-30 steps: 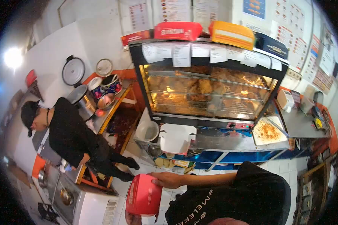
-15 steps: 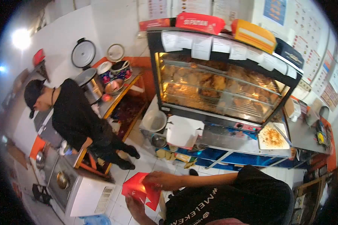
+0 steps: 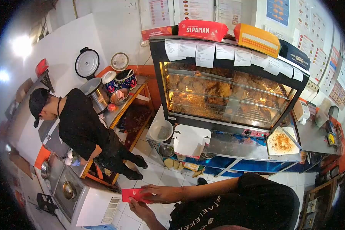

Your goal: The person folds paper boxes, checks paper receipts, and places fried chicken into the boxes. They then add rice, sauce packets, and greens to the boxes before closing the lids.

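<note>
A red folded paper carton (image 3: 130, 194) with small white print is between my two hands. My right hand (image 3: 152, 194) lies over its right part, fingers closed on it. My left hand (image 3: 139, 209) pinches the carton's lower edge from below, with the thumb up against it. Past my hands, an open white cardboard box (image 3: 190, 140) rests on the metal counter (image 3: 233, 145). A grey plastic bowl (image 3: 161, 130) stands to the left of that box.
A lit glass warmer (image 3: 226, 92) full of fried food stands on the counter, with paper slips and cartons along its top. A tray with crumbs (image 3: 282, 141) lies at its right. At left, a person in black (image 3: 84, 122) bends beside a sink (image 3: 61, 188) and a white freezer (image 3: 94, 207).
The red carton was spread wider and tilted; now it looks flatter and narrower between my hands. My right hand has shifted slightly lower in view. The camera view has shifted a little.
</note>
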Demonstrator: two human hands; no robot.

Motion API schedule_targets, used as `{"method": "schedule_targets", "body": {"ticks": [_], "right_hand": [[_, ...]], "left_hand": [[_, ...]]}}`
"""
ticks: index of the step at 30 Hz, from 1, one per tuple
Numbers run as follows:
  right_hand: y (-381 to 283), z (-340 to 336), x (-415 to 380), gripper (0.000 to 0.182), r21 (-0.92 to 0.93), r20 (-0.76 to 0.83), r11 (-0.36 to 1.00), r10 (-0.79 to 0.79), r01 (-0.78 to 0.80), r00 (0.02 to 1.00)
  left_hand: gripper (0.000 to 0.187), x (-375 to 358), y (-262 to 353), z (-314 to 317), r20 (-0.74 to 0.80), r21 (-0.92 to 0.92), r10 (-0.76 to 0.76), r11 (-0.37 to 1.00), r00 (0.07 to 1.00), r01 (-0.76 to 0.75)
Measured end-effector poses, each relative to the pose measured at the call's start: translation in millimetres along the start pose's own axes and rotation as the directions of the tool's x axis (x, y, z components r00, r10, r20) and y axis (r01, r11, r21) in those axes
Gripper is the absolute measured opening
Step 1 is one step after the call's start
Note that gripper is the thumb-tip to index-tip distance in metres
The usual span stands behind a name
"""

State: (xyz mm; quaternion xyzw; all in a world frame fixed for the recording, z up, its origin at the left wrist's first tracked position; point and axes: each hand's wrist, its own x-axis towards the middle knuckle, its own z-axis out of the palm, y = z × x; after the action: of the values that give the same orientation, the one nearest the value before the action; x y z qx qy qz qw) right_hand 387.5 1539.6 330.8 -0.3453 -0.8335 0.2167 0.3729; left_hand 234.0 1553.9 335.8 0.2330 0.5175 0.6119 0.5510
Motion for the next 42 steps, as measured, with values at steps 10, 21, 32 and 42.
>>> {"method": "schedule_targets", "body": {"ticks": [10, 21, 32, 42], "right_hand": [[11.2, -39.6, -1.2, 0.079, -0.073, -0.538, 0.985, 0.093, -0.156, 0.838], [32.0, -53.8, -185.8, 0.094, 0.957, -0.187, 0.196, 0.981, -0.214, 0.06], [-8.3, -119.4, -327.7, 0.068, 0.861, -0.438, 0.503, 0.81, 0.076, -0.389], [38.4, -99.7, -530.5, 0.056, 0.598, -0.397, 0.78, 0.489, 0.185, -0.777]], "left_hand": [[0.03, 12.0, -0.7, 36.8, 0.712, 0.235, 0.27, 0.778, 0.648, -0.582], [0.021, -7.3, -49.0, 105.6, 0.908, -0.261, -0.293, 0.166, -0.3, -0.951], [0.036, -107.9, -134.0, 238.9, 0.678, -0.701, -0.077, 0.232, -0.731, -0.675], [0.05, -45.6, -280.5, 238.6, 0.948, -0.094, -0.316, -0.135, -0.047, -0.986]]}}
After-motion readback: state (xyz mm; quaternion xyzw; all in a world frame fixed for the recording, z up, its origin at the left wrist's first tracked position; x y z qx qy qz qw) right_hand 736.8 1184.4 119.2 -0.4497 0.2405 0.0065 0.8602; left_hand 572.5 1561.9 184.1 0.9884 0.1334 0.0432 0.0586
